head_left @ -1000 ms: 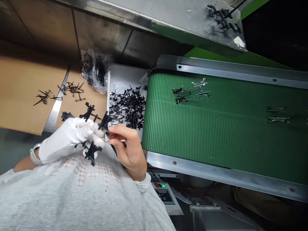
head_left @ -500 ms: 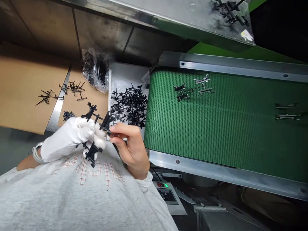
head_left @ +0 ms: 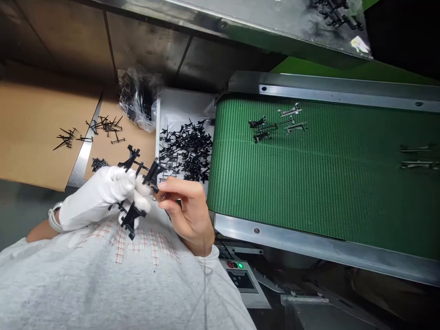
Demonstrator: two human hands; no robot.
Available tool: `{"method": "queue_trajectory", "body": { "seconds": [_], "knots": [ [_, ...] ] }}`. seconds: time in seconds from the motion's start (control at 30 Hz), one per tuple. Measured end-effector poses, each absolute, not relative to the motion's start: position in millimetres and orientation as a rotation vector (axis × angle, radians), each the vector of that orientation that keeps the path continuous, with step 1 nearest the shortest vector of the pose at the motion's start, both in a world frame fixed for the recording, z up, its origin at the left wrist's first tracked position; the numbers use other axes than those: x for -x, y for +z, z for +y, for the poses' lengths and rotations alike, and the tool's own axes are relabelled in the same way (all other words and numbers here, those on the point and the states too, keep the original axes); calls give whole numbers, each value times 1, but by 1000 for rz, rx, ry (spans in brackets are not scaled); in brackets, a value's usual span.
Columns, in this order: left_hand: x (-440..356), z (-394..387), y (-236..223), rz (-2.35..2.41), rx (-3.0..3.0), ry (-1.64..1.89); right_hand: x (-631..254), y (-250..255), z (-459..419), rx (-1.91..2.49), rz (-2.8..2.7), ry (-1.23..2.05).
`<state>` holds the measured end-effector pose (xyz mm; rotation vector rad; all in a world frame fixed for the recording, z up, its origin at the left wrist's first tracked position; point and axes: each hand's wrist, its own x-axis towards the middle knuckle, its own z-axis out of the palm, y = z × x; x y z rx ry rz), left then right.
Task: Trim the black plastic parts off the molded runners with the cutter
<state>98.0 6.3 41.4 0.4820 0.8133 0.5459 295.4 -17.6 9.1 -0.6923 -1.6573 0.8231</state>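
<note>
I logged, in the head view: one metal shelf, which spanned the top, a white scrap near its corner; one clear plastic bag, crumpled; brown cardboard beside it; one control box, its green light lit near a red button.

Dull, brownish metal panels with dark seams line the upper left of the frame. Above them, a grey metal shelf with a shiny edge slants across the top, and a bright green surface shows beneath its right end. A wide green conveyor belt between silvery metal rails fills the right side. Below it sits a pale control box with a lit green button. Light glints off the metal, while the upper right corner is nearly black.
</note>
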Motion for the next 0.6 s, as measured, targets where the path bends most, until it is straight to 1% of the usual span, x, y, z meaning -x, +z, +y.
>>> {"method": "queue_trajectory", "body": {
  "seconds": [0.3, 0.6],
  "knots": [
    [-105, 7, 45, 714, -469, 544, -295, 11, -18, 705, -1651, 800],
    [-104, 9, 43, 750, -496, 517, -297, 11, -17, 703, -1628, 834]
  ]
}}
